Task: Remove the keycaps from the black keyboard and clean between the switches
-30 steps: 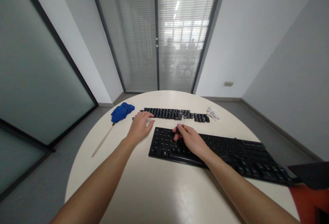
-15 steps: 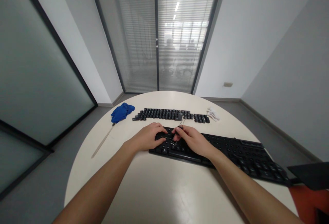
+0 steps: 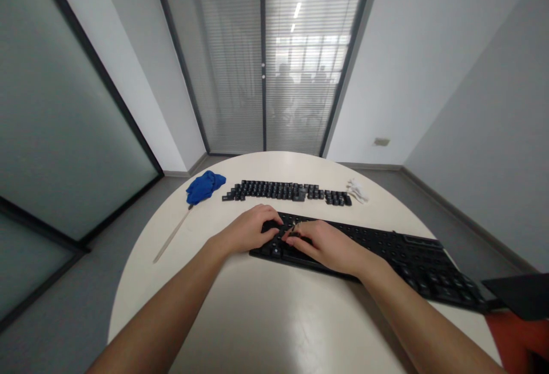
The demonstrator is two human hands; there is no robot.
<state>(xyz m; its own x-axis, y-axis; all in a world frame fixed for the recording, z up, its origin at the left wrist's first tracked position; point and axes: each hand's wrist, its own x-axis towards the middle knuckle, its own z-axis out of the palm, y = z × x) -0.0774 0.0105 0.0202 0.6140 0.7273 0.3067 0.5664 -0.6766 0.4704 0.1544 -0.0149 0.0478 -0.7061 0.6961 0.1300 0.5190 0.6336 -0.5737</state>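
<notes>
A black keyboard [image 3: 377,242] lies slantwise on the round table, many of its key positions without caps. Resting on its left end is my left hand [image 3: 246,230], thumb and fingers apart. My right hand [image 3: 328,243] is just beside it, over the left part of the keyboard, its fingers closed on a small wire tool [image 3: 294,226] that is mostly hidden by them. Beyond the keyboard, loose black keycaps [image 3: 274,190] are laid out in rows.
A blue cloth [image 3: 205,187] lies at the table's back left, with a thin pale stick [image 3: 172,234] in front of it. At the back right is a crumpled white cloth or glove [image 3: 357,190]. A dark flat object [image 3: 521,294] juts in at the right edge.
My right hand has turned and lowered over the keys, and the wire tool that stuck out above and below its fingers is now mostly covered. My left hand has barely moved.
</notes>
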